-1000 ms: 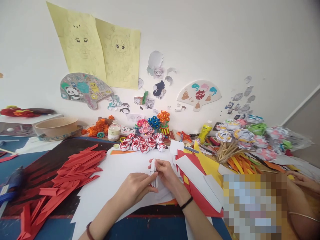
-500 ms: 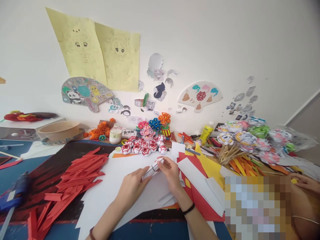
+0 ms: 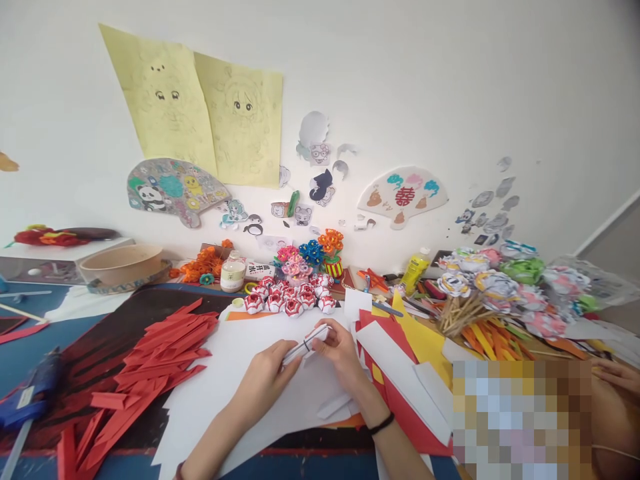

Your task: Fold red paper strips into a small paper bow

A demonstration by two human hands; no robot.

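Between both hands is a small folded white paper bundle (image 3: 299, 351) with a thin black band around its middle. My left hand (image 3: 266, 371) pinches its left end between thumb and fingers. At the other end, the fingers of my right hand (image 3: 341, 352) close on the bundle, hiding part of it. Large white paper sheets (image 3: 225, 373) lie beneath the hands. Just beyond them sits a cluster of red-and-white folded paper flowers (image 3: 294, 305).
Folded red paper strips (image 3: 160, 357) pile up at left, beside a blue glue gun (image 3: 35, 393). Red paper (image 3: 425, 427) and yellow paper (image 3: 417, 327) lie at right. Paper flowers on stems (image 3: 480, 283) stand farther right, near another person's hand (image 3: 617, 373).
The view has shifted slightly, so everything sits a little lower and to the right. The bundle has tilted a little in my fingers, and both hands still grip it.
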